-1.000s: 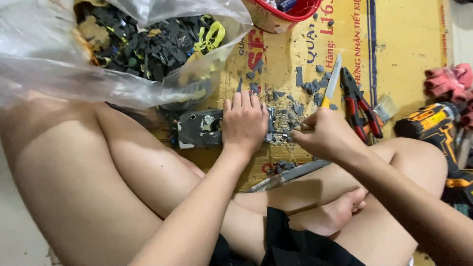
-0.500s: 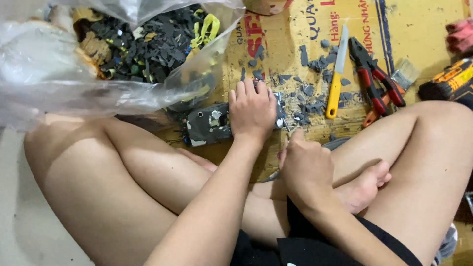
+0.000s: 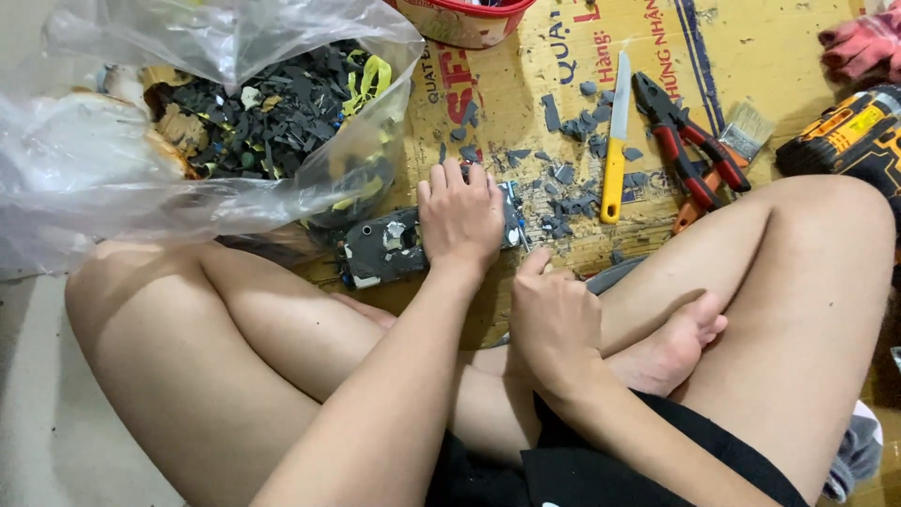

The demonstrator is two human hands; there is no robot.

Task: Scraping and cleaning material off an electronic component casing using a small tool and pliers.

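Observation:
I sit cross-legged on a sheet of cardboard [image 3: 751, 56]. My left hand [image 3: 462, 218] lies palm down on a battered dark flat device [image 3: 385, 252] and holds it against the cardboard. Grey broken fragments [image 3: 568, 178] are scattered just right of the device. My right hand [image 3: 556, 319] rests over my crossed legs, close to my foot [image 3: 671, 347]. Its fingers are curled and its thumb points toward the device, and I see nothing in it. A yellow-handled knife [image 3: 615, 141] lies loose on the cardboard beyond the fragments.
A clear plastic bag [image 3: 113, 160] of black scraps sits at the left by my knee. Red-handled pliers [image 3: 690, 150], a paintbrush [image 3: 748, 127], a yellow-and-black drill [image 3: 849, 141] and pink gloves [image 3: 859, 42] lie at the right. A red-rimmed bowl [image 3: 460, 19] stands at the top.
My right hand has let go of the yellow-handled knife, which now lies on the cardboard, and has drawn back toward my foot. My left hand stays on the device.

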